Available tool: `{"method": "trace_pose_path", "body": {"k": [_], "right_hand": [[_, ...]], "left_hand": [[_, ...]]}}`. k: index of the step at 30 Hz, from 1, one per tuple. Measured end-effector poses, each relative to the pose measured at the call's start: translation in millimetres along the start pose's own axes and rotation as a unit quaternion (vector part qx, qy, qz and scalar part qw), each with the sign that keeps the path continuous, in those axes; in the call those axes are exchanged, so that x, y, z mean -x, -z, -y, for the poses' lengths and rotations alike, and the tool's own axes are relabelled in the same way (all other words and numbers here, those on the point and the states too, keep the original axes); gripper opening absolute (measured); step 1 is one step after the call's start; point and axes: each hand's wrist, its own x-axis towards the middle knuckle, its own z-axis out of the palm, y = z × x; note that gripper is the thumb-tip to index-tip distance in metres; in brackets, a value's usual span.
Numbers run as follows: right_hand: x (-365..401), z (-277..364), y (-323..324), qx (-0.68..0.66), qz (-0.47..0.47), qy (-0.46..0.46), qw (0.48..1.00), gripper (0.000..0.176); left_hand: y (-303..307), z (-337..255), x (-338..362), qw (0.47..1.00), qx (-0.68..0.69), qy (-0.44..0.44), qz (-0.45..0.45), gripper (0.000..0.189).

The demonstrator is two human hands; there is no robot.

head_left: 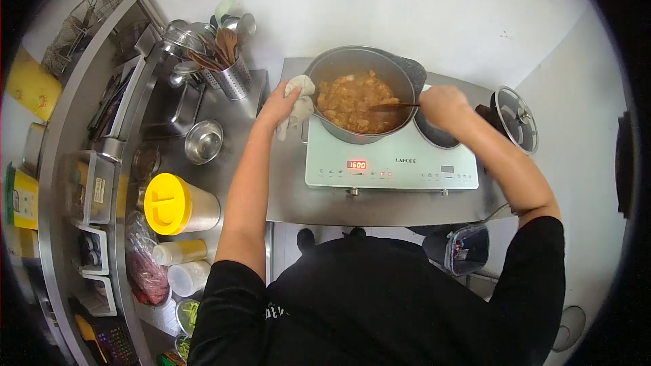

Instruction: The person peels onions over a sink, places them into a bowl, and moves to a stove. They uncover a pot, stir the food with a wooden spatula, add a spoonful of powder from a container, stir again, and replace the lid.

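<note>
A grey cooking pot stands on the left plate of a pale green induction cooktop, whose display reads 1600. Chunky food in reddish-brown sauce covers its bottom. My left hand is closed on a whitish cloth at the pot's left side; the pot handle there is hidden. In my right hand, closed, is the handle of a wooden spatula, its far end sunk in the food. The pot's right handle sticks out just above that hand.
A glass lid leans at the right wall. On the left counter stand a steel bowl, a yellow-lidded container, a squat bottle and utensils in a perforated holder. Steel shelves line the left. A bin sits below.
</note>
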Motion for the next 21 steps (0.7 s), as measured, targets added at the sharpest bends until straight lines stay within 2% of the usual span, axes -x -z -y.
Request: {"method": "trace_pose_path", "body": {"k": [2, 6, 10, 12, 13, 15, 16, 17, 18, 19, 20, 21], "right_hand": [[-21, 3, -24, -0.011, -0.031, 0.006, 0.999, 0.020], [-50, -5, -41, -0.041, -0.090, 0.002, 0.995, 0.018], [-30, -23, -28, -0.048, -0.137, -0.008, 0.989, 0.016], [-41, -31, -56, -0.049, -0.137, -0.010, 0.989, 0.015], [-45, -32, -72, -0.049, -0.143, 0.004, 0.989, 0.015], [-47, -28, -104, -0.027, -0.218, 0.005, 0.976, 0.016], [-45, -25, -108, -0.025, -0.223, 0.028, 0.974, 0.016], [-44, -20, -108, -0.041, -0.285, 0.048, 0.956, 0.014], [-45, -11, -102, -0.059, -0.348, 0.076, 0.932, 0.013], [-45, 1, -88, -0.093, -0.355, 0.126, 0.922, 0.012], [-42, 15, -70, -0.127, -0.359, 0.178, 0.907, 0.012], [-39, 36, -57, -0.166, -0.366, 0.219, 0.889, 0.010]], "left_hand": [[2, -3, 2, 0.998, -0.051, 0.023, -0.014, 0.060], [2, 2, -2, 0.999, -0.042, 0.008, -0.024, 0.060], [-10, 6, 22, 0.990, -0.060, 0.006, -0.125, 0.058], [-10, 0, 59, 0.980, 0.030, 0.011, -0.197, 0.055], [-12, 0, 80, 0.972, 0.026, 0.042, -0.230, 0.055], [-19, 19, 120, 0.960, 0.004, 0.135, -0.247, 0.057], [-28, 28, 143, 0.955, -0.031, 0.148, -0.254, 0.058], [-37, 40, 159, 0.948, -0.064, 0.164, -0.264, 0.059], [-53, 97, 164, 0.946, -0.103, 0.200, -0.233, 0.060], [-50, 70, 185, 0.964, 0.002, 0.218, -0.149, 0.060], [-58, 78, 191, 0.966, -0.004, 0.250, -0.068, 0.057], [-71, 86, 200, 0.966, -0.005, 0.256, -0.025, 0.058]]}}
